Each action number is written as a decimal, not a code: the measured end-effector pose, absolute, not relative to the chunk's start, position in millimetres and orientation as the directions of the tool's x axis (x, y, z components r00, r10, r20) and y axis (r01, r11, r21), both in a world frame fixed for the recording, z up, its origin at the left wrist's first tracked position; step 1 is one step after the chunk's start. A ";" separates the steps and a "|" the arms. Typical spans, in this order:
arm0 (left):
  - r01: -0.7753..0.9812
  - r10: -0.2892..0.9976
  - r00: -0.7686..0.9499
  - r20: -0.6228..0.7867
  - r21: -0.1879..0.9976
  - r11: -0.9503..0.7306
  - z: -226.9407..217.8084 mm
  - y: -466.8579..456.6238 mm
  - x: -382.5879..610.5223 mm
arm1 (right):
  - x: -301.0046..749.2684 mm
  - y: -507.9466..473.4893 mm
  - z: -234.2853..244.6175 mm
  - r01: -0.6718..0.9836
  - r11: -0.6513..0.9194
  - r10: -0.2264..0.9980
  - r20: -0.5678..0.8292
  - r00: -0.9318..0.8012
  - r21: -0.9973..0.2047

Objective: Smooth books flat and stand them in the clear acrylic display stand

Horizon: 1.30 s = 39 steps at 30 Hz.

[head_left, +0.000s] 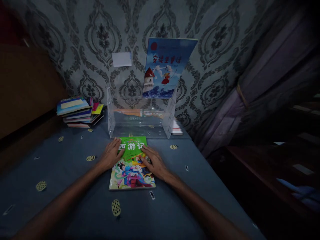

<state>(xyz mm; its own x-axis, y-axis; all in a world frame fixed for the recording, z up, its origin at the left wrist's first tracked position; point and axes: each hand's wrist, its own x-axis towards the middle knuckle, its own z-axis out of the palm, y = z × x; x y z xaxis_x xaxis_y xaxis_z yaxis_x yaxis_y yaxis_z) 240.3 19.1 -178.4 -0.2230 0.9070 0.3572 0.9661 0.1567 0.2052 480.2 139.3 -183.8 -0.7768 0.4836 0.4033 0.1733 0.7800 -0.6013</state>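
Note:
A picture book [132,173] with a green upper cover and colourful cartoon figures lies flat on the table, its cover facing up. My left hand [110,155] rests on its upper left edge, fingers stretched out and thumb apart. On the opposite edge lies my right hand [155,163], also with fingers extended and the thumb over the cover. Just beyond the book's top edge stands a clear acrylic rack [140,128]. A blue illustrated book [163,68] is propped upright at the rack's upper right.
A stack of books [80,113] sits at the back left beside a brown panel [27,86]. The blue patterned tablecloth [75,200] covers the table, whose right edge slopes away. A tied curtain [232,96] hangs at the right. A white card [121,59] shows against the wallpaper.

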 end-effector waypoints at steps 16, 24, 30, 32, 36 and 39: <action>0.986 0.931 0.092 0.354 0.097 -0.134 -150.8 75.3 270.9 | 481.4 135.9 -176.8 0.164 0.777 0.490 0.419 -0.765 -0.608; 0.972 0.945 0.203 0.258 0.060 -0.225 -136.1 98.9 291.5 | 482.2 136.1 -179.2 0.163 0.778 0.483 0.413 -0.772 -0.606; 0.965 0.943 0.226 0.244 0.074 -0.250 -135.3 103.1 292.5 | 484.2 135.3 -177.3 0.187 0.784 0.490 0.406 -0.772 -0.592; 0.962 0.939 0.227 0.258 0.092 -0.257 -136.8 102.9 290.9 | 484.6 134.8 -175.0 0.202 0.781 0.496 0.389 -0.777 -0.591; 0.962 0.941 0.225 0.253 0.095 -0.256 -137.9 103.3 289.7 | 484.9 135.7 -173.1 0.201 0.779 0.497 0.391 -0.775 -0.594; 0.962 0.941 0.237 0.242 0.078 -0.263 -137.0 103.6 289.5 | 485.4 138.0 -174.9 0.189 0.778 0.504 0.417 -0.756 -0.599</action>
